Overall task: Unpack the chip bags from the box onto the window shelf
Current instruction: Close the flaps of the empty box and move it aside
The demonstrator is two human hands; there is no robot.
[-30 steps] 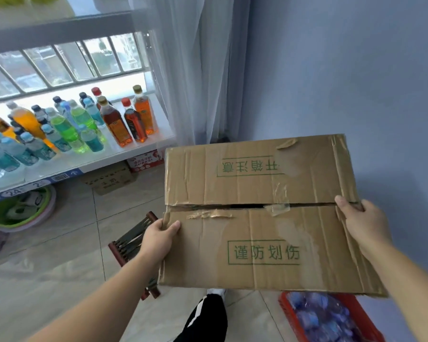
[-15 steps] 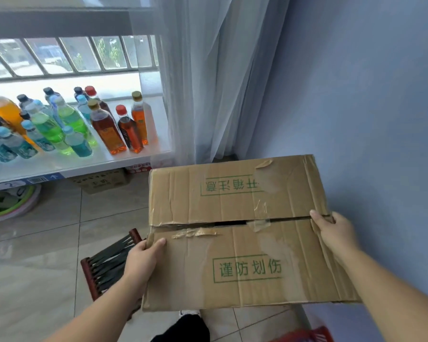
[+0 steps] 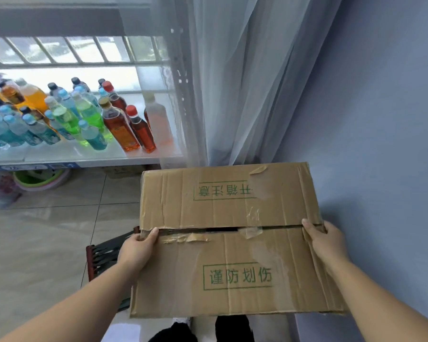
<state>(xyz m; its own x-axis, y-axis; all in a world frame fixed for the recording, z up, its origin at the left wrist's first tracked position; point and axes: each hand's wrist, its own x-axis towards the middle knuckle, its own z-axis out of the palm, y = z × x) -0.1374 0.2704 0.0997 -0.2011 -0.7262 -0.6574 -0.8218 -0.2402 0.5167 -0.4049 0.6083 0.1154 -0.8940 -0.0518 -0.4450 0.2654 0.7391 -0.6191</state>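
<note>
The closed, green-printed brown cardboard box (image 3: 230, 243), chip bags unseen inside, was gripped at its side edges by the left hand (image 3: 136, 250) and right hand (image 3: 328, 240) near the white window shelf (image 3: 64, 152), and was best kept level until set down for opening.

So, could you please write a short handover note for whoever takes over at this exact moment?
Left hand grips the cardboard box at its left edge, thumb on top by the flap seam.
Right hand grips the right edge at the same seam.
The box is held up between both hands, flaps closed.
Window shelf holds drink bottles; no chip bags in view.
Done: box in hand.
Left: open the flaps, move the bags onto the shelf.
</note>
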